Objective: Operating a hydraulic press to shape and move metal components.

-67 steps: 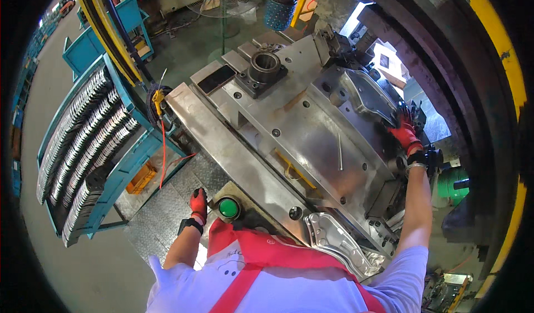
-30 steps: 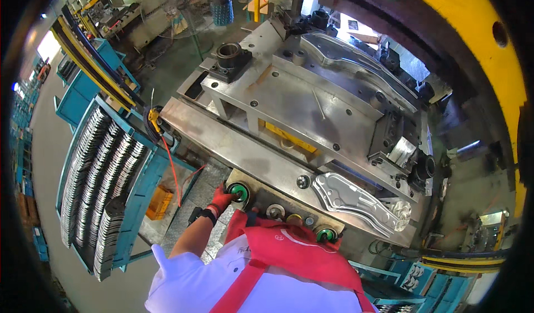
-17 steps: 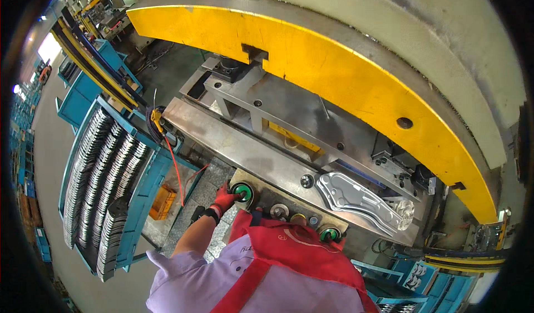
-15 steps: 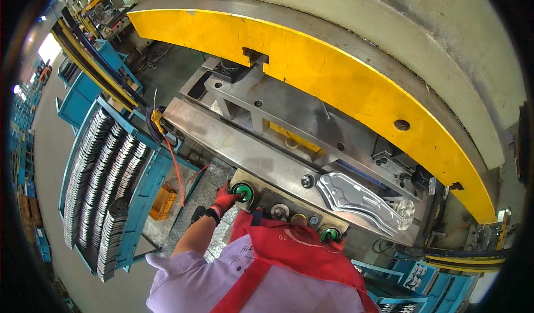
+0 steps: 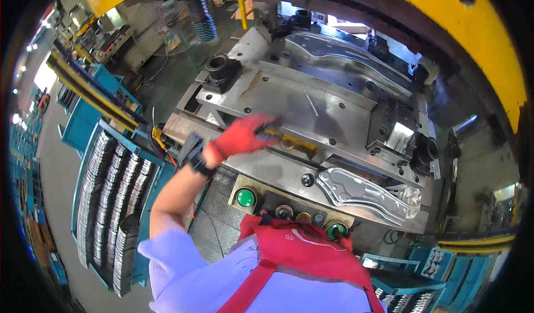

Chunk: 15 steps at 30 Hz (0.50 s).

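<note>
My left hand [image 5: 242,137], in a red glove with dark fingertips, reaches over the near edge of the grey steel die [image 5: 297,99]. Motion smears it, but its fingers look stretched and apart, with nothing visible in them. Below it sits the left green button [image 5: 245,198] on the control box [image 5: 267,206], untouched. My right hand [image 5: 346,241] is at the right green button [image 5: 336,231]; the red apron hides most of it. A curved pressed metal panel [image 5: 361,193] lies on the near ledge. Another shaped panel [image 5: 345,54] rests on the far part of the die.
A blue rack [image 5: 78,202] of stacked metal parts [image 5: 103,193] stands to my left. The yellow press slide [image 5: 495,35] arches overhead. Guide posts [image 5: 218,64] rise at the die's corners. Another blue rack [image 5: 403,282] stands at the lower right.
The yellow press slide has risen, uncovering the die and the far panel. My left hand has left the green button and moved forward over the die. My right hand stays by its button.
</note>
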{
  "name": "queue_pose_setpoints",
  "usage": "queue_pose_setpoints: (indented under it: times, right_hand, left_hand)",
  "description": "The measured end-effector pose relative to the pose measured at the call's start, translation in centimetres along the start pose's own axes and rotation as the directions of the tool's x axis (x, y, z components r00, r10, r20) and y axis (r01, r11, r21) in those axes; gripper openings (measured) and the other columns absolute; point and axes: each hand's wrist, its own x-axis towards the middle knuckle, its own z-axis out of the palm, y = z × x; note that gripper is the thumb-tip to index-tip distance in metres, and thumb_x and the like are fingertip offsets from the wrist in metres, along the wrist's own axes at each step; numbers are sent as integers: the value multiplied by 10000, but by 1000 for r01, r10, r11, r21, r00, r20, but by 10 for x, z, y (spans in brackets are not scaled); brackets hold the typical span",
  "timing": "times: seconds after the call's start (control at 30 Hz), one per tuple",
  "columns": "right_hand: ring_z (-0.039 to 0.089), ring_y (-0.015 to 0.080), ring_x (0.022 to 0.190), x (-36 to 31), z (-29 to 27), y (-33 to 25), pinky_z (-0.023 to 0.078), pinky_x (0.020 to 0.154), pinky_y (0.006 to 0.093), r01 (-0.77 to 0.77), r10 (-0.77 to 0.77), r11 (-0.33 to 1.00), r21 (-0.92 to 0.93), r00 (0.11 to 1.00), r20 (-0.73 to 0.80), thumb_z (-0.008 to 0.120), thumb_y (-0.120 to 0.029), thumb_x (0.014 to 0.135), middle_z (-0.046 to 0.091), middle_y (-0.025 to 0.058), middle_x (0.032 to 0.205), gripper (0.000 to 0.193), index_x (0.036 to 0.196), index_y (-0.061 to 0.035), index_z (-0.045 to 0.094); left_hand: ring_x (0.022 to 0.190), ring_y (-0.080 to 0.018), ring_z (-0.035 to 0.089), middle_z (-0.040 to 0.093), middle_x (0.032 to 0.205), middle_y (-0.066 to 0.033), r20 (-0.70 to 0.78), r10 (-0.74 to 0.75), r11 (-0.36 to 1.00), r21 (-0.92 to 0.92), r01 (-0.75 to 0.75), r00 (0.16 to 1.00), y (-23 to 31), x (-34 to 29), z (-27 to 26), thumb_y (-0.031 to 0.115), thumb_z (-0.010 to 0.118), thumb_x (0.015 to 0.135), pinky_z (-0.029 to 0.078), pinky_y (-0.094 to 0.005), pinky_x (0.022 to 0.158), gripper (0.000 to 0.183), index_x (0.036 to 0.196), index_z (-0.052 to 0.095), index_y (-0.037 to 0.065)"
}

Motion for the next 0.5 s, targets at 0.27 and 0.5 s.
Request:
queue_pose_setpoints:
  times: [0.27,0.5]
  right_hand:
    - [516,195,838,-35,8,-35,442,702,313,102,-70,988,119,968,-241,669,-213,718,515,140,1045,731,1305,-77,254]
    - [466,224,997,-78,11,-15,370,858,319,-314,317,944,97,788,-527,653,-268,728,469,140,1143,671,1274,-50,330]
  left_hand:
    - [1226,-327,252,322,1289,-178,28,239,775,597,-208,971,-11,252,62,477,575,698,195,-414,1013,745,1265,327,62]
    - [1066,-318,428,478,1116,-148,311,119,866,433,-252,943,-25,344,97,599,652,494,344,-419,892,805,1098,517,84]
